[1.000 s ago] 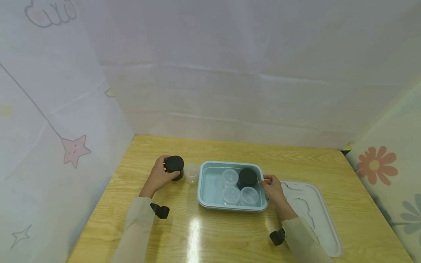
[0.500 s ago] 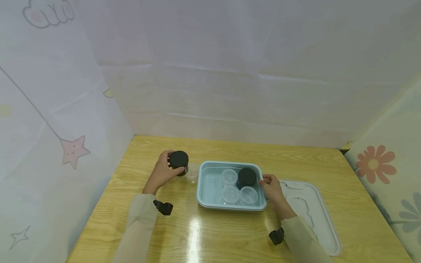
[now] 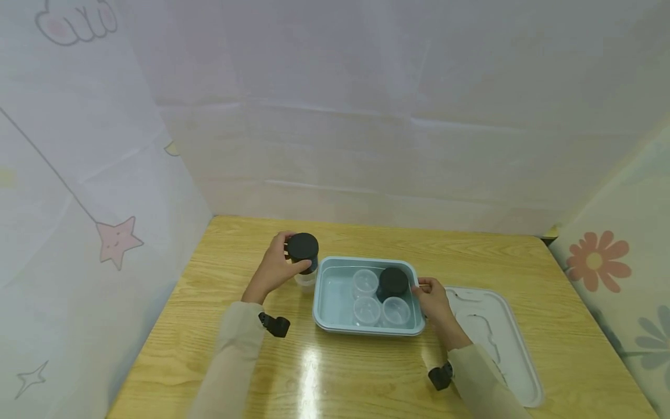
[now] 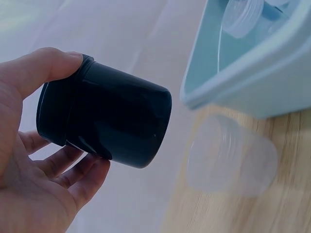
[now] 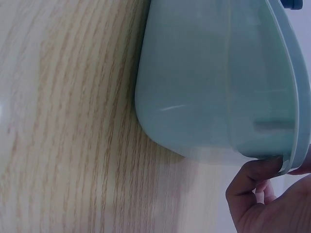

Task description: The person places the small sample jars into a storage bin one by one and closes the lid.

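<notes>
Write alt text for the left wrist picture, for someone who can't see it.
A left hand grips a black jar near its lid. Beyond it, a translucent cup sits on a wooden table beside a pale blue tub holding similar cups.

Left hand [image 3: 273, 267] grips black cylindrical jar with flat round top [image 3: 303, 246], at 10 o'clock of pale blue rectangular tub [image 3: 327, 299]. Clear plastic cup [image 3: 306, 280] partly hidden by jar, just beside tub's 9 o'clock side. Right hand [image 3: 434, 299] holds tub rim at 3 o'clock. In tub: second black round-topped jar [image 3: 394, 280] at 2 o'clock; three clear round plastic cups [image 3: 396, 312] at 12, 6 and 4. White rounded rectangular lid [image 3: 502, 343] at tub's 4 o'clock, partly under beige right sleeve [image 3: 484, 375]. Yellow wood-grain worktop [image 3: 277, 384]. Pink star print [image 3: 120, 240] at view's 9 o'clock, orange-red flower print [image 3: 599, 263] at 3.
</notes>
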A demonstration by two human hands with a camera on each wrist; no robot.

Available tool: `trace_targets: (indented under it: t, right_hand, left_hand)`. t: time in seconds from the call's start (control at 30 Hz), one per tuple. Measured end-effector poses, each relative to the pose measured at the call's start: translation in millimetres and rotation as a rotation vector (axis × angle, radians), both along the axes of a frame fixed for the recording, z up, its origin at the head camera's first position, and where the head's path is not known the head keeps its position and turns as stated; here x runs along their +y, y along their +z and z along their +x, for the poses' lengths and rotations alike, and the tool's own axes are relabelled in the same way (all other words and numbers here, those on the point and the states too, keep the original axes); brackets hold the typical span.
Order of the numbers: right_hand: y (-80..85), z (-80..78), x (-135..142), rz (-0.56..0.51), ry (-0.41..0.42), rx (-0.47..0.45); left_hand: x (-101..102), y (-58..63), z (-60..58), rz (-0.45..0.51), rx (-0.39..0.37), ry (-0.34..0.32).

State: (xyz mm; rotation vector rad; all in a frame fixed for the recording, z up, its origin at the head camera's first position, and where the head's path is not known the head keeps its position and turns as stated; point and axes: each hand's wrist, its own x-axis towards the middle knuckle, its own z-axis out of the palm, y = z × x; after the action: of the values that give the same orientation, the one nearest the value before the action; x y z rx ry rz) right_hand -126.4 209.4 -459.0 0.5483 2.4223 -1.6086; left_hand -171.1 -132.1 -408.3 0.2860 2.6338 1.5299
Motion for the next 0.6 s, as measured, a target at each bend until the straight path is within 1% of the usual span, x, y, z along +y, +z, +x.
trace_targets:
  t: [0.27, 0.5, 0.6]
  right_hand:
    - [-0.3, 0.5, 0, 0.001, -0.003, -0.008]
    - [-1.4, -1.2, 1, -0.004, -0.008, 0.000]
    - [-1.8, -1.1, 1, -0.009, -0.010, -0.005]
  left_hand:
    - [20, 4.1, -2.2, 0.011, -0.008, -0.027]
    - [36, 0.3, -4.7, 0.021, 0.002, -0.068]
    - [43, -0.7, -5.0, 0.037, -0.005, -0.081]
